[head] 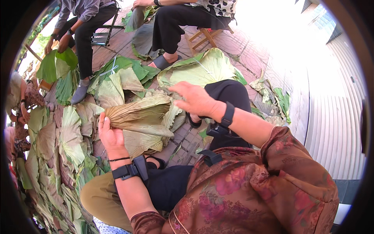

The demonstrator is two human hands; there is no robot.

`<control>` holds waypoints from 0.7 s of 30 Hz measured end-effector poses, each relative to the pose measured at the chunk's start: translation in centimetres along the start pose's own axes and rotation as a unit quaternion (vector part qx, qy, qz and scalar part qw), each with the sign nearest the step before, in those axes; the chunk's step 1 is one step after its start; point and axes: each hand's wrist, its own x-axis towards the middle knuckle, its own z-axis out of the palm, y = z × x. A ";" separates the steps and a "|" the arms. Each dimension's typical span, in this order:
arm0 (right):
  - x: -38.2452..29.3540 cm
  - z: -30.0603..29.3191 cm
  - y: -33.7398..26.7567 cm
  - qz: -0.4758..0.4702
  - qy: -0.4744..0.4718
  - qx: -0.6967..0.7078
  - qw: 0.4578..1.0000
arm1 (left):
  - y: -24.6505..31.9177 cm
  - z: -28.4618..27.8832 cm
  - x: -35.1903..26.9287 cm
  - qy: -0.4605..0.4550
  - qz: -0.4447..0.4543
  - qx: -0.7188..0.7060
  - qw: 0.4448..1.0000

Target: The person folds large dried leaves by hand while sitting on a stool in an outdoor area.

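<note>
A large folded dried leaf (pixel 143 114), brown and green with radiating veins like a lotus leaf, lies crosswise in front of me. Its narrow gathered left end is pinched between the thumb and fingers of my left hand (pixel 112 136). My right hand (pixel 195 99) hovers past the leaf's wide right end, thumb and fingers apart, holding nothing. Under the held leaf, more dried leaves (pixel 143 142) are piled on the paving between my feet. Just beyond my right hand lies a pale green leaf bundle (pixel 192 73) tied with white string.
Another string-tied green bundle (pixel 137 70) lies ahead. Loose dried leaves (pixel 70 137) cover the ground at left, with scraps (pixel 273 101) at right. Two seated people face me; one holds green leaves (pixel 57 64). A wooden stool (pixel 204 39) supports the other. Ribbed white panelling (pixel 333 131) borders the right.
</note>
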 end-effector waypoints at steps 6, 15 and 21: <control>3.5 8.6 -4.3 -0.095 -0.015 -0.018 0.995 | -0.6 0.0 -0.4 -0.018 -0.045 0.007 0.999; 7.1 6.8 0.0 0.223 0.125 0.324 0.911 | 2.8 0.1 -0.5 0.063 -0.027 0.024 0.997; 6.3 1.5 1.1 0.260 0.163 0.658 0.688 | 3.0 -2.3 0.0 0.117 -0.035 0.026 0.992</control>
